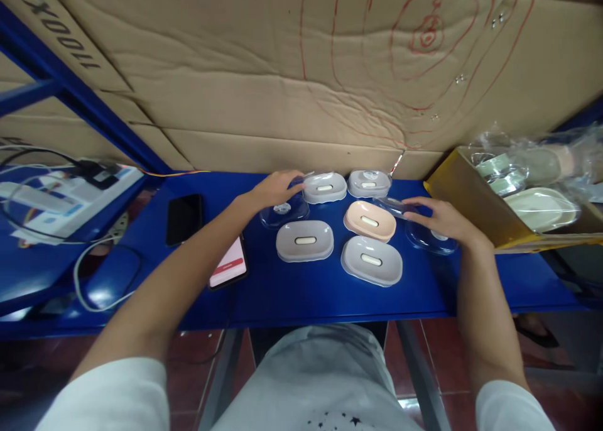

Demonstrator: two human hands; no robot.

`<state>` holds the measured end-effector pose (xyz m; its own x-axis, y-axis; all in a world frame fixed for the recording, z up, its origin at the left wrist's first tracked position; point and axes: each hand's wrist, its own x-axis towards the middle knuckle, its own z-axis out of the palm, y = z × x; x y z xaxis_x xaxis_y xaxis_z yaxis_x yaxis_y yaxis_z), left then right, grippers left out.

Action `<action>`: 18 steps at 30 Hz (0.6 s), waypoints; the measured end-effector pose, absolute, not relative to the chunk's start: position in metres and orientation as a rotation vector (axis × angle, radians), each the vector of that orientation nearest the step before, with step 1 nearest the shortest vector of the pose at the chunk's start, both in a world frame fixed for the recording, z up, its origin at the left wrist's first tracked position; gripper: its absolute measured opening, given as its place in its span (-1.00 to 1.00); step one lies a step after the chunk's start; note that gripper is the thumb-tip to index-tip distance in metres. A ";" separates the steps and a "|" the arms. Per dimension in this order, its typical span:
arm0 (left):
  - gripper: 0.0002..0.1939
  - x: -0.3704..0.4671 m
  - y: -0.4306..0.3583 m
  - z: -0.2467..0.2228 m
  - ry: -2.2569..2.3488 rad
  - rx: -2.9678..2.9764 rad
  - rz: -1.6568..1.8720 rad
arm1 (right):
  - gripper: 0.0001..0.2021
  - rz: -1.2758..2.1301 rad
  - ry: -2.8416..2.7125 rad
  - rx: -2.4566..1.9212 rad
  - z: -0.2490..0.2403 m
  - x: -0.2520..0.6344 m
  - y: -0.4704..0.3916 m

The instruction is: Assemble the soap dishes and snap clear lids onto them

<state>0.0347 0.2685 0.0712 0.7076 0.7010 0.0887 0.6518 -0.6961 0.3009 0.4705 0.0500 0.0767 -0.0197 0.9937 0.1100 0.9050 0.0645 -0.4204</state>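
My left hand (pixel 281 189) is at the left edge of the back-left grey oval dish (pixel 324 195), its fingers closed on what looks like a clear lid tilted over that dish. A second clear lid (pixel 285 212) lies below this hand. On the right, my right hand (pixel 436 217) pinches the edge of a tilted clear lid (pixel 392 207) beside the peach oval dish (pixel 370 230). Under that hand lies one more clear lid (pixel 431 239). Two grey dishes, the front-left (pixel 305 252) and the front-right (pixel 371 271), sit uncovered. At the back right, another grey dish (pixel 370 191) appears covered.
A cardboard box (pixel 464 198) of bagged parts stands at the right. To the left lie a black phone (pixel 184 219), a lit phone (pixel 230 264), and a power strip (pixel 103 192) with cables. Cardboard (pixel 235 104) walls the back of the blue table (pixel 282 302).
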 end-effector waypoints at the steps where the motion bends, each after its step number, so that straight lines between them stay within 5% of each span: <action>1: -0.52 0.031 0.269 0.072 1.102 2.674 0.291 | -0.46 0.330 -1.964 -1.929 0.080 0.474 0.054; 12: -0.51 0.104 0.236 0.074 1.004 2.891 0.120 | -0.31 0.114 -2.071 -1.824 0.058 0.442 0.160; 18: -0.58 0.113 0.238 0.069 1.034 2.892 0.033 | -0.49 0.031 -2.092 -1.847 0.052 0.464 0.132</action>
<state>0.1131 0.2380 0.0685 0.7733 0.6341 -0.0032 0.6325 -0.7711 0.0733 0.4640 0.1316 0.0524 -0.0896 0.9659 0.2431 0.9581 0.1502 -0.2438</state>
